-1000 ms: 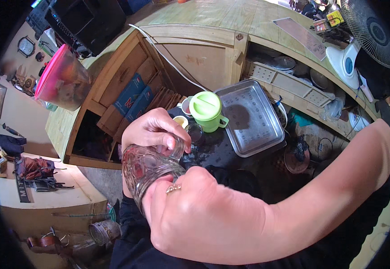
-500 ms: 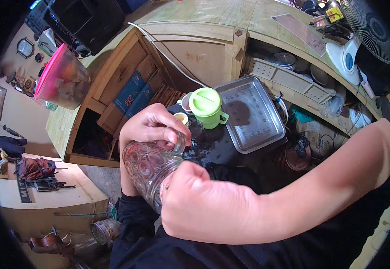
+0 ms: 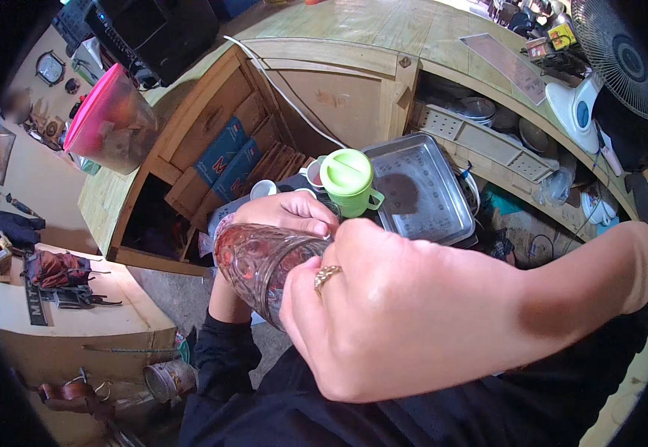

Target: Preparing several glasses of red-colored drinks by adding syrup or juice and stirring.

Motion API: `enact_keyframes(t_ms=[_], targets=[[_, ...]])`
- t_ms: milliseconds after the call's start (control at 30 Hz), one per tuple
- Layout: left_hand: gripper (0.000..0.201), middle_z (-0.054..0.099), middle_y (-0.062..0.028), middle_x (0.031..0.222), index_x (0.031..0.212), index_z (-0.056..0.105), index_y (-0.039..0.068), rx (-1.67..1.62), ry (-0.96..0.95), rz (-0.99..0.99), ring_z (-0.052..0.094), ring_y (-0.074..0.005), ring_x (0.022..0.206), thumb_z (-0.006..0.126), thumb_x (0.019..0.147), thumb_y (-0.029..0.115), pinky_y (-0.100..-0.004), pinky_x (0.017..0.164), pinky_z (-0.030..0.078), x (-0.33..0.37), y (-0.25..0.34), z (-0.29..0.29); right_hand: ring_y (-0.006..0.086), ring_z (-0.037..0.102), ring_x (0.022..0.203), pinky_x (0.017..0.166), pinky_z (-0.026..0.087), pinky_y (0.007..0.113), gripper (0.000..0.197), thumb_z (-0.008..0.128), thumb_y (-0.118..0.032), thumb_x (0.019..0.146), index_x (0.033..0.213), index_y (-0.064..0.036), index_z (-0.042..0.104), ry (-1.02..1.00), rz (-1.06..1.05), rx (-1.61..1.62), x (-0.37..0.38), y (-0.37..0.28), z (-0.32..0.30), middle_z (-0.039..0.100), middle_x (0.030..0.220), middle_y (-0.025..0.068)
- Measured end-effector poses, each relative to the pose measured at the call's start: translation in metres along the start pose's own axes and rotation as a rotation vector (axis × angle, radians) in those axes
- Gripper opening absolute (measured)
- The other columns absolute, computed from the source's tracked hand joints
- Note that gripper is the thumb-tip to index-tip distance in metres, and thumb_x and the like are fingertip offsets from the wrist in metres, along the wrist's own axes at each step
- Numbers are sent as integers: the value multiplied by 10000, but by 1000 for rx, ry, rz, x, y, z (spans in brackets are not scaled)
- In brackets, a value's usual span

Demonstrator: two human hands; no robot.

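A clear, dimpled glass mug [image 3: 253, 261] lies tilted between my two hands, in front of my dark-clothed lap. On its far side, my left hand [image 3: 290, 211] is closed around the handle, which it hides. My right hand [image 3: 406, 313], with a ring on one finger, is curled closed at the mug's near right end, its fingertips against the glass. Whether those fingers also hold something cannot be made out. Just beyond the hands stands a lime-green lidded mug [image 3: 348, 179]. White cups [image 3: 263, 189] are beside it.
A rectangular metal tray [image 3: 421, 186] sits to the right of the green mug. Behind is a wooden counter [image 3: 324, 56] with open shelves of dishes. A pink-lidded tub [image 3: 112, 123] stands at left, a fan [image 3: 622, 59] at far right.
My right hand has turned and moved up and right along the mug's end. The glass mug is tilted flatter, and its handle has gone out of sight behind my hands.
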State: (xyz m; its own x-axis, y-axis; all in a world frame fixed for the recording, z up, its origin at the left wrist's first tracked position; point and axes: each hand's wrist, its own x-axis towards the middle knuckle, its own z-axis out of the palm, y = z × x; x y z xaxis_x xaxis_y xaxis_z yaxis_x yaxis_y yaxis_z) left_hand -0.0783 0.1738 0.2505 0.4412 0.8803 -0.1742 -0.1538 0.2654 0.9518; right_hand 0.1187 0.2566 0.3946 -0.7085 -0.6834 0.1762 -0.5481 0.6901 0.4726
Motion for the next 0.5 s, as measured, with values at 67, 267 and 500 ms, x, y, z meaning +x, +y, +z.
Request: enact_keyframes(t_ms=[67, 267, 500], targets=[[464, 607, -107, 764, 846, 590, -79, 1, -36, 4, 566, -159, 705, 517, 862, 379, -281, 604, 420, 6, 0, 1, 93, 361, 413, 418, 269, 235, 144, 544, -136, 595, 539, -33, 460, 60, 80, 52, -2, -7, 10, 361, 492, 2], [495, 595, -111, 749, 848, 577, -82, 81, -173, 30, 562, -174, 684, 466, 886, 399, -290, 605, 418, 14, 0, 2, 90, 371, 424, 413, 258, 237, 169, 533, -158, 646, 550, -27, 488, 66, -4, 38, -3, -21, 30, 392, 507, -3], [429, 583, -68, 733, 845, 582, -73, 30, -187, 12, 529, -121, 670, 487, 883, 343, -256, 601, 419, 18, -4, 3, 97, 318, 422, 415, 239, 227, 142, 518, -106, 643, 600, 23, 559, -6, -114, -487, -3, -28, 24, 372, 484, -4]])
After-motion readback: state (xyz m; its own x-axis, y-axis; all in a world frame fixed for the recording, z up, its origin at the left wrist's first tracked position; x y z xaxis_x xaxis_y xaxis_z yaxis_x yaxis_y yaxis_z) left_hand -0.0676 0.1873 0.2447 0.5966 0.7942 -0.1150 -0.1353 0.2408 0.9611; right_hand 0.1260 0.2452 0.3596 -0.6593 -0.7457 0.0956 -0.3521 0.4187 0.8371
